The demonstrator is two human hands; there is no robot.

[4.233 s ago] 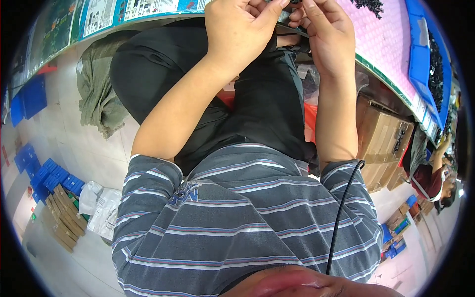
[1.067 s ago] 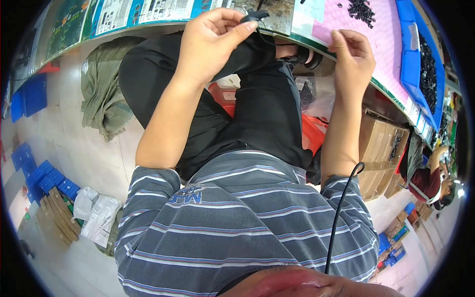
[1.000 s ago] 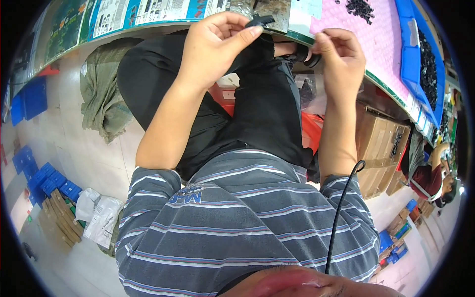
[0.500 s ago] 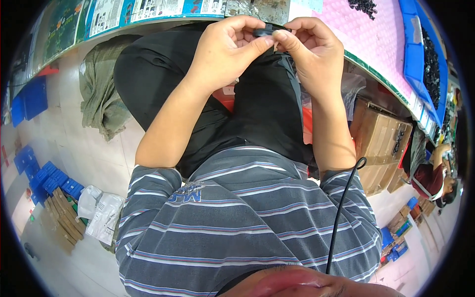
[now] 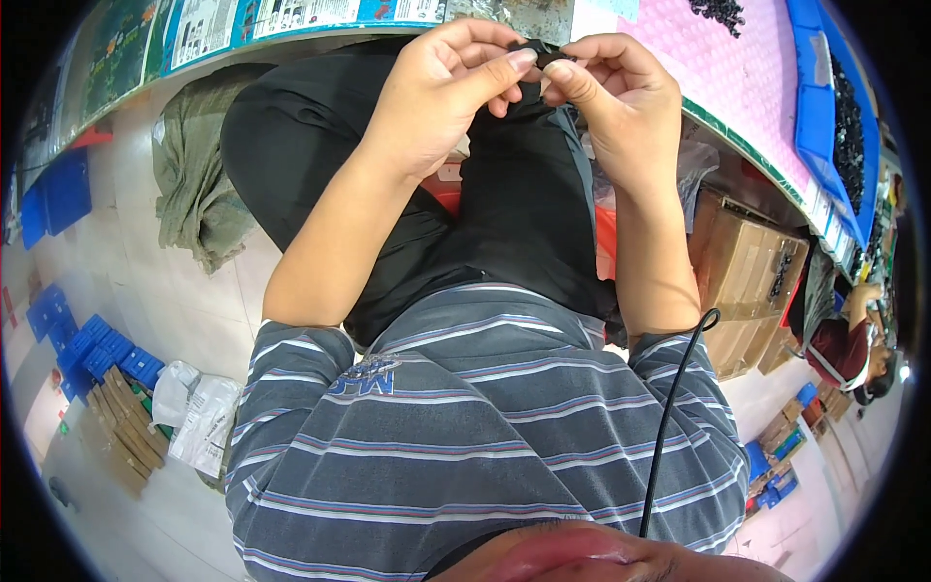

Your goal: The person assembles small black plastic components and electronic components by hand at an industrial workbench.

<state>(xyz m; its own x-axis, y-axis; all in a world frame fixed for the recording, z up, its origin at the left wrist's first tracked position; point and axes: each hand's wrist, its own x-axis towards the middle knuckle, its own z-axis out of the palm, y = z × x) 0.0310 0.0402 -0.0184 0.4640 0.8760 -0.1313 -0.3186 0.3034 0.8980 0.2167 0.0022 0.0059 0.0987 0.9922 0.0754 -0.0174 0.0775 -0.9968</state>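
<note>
A person in a gray striped shirt, seated at a counter, pinches a small black part with both hands at the counter's near edge. The left hand grips it between thumb and fingers from one side; the right hand pinches from the other, the fingertips nearly meeting. The part's full shape is lost between them. The shared grip suggests a piece too small to steady and work one-handed, while thumbs turned toward the wearer appear to leave its upper side in sight.

To the right, a pink sheet covers the counter to its near edge, likely a soft bed where dark pieces show up clearly. A loose pile of black pieces lies on it, apparently within easy reach of the right hand. Toward the counter's right end, a blue tray holds more black bits, its raised walls presumably there to stop them scattering. A worn metal plate lies just beyond the fingertips. Printed sheets line the near edge to the left, well apart from the loose pieces.
</note>
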